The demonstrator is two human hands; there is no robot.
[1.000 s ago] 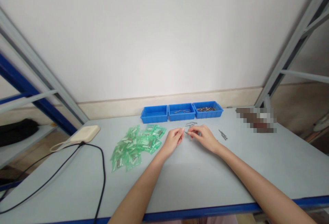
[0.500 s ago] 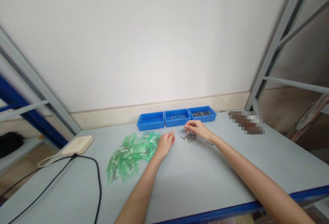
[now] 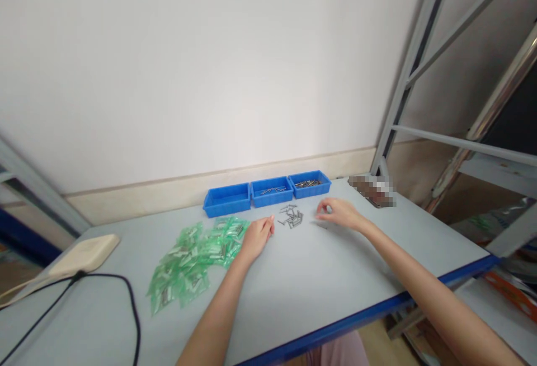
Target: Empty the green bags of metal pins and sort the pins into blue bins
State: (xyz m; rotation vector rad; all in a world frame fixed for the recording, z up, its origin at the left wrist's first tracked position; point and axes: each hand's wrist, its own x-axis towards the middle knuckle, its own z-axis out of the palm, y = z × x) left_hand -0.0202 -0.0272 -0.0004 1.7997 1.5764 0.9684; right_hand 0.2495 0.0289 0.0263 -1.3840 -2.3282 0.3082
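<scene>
Small grey metal screws or pins (image 3: 292, 217) lie in a loose pile on the table between my hands. Just left of that pile, my left hand (image 3: 257, 237) rests on the table with its fingers closed; what they hold, if anything, is hidden. To the right of the pile, my right hand (image 3: 339, 213) is low over the table, thumb and fingers curled together. A faint dark shape shows under its fingertips, too blurred to name. Green clear plastic bags (image 3: 197, 257) with metal pieces inside are heaped beside my left hand.
Three blue bins stand in a row near the wall: the left bin (image 3: 226, 207) looks bare, the middle bin (image 3: 272, 199) has a few long metal pieces, the right bin (image 3: 311, 191) many small ones. A white box (image 3: 86, 254) and black cable (image 3: 132, 304) lie left.
My right hand has moved right, off the metal pile, which now shows fully. My left hand stays beside the bags. The camera view has swung to the right.
</scene>
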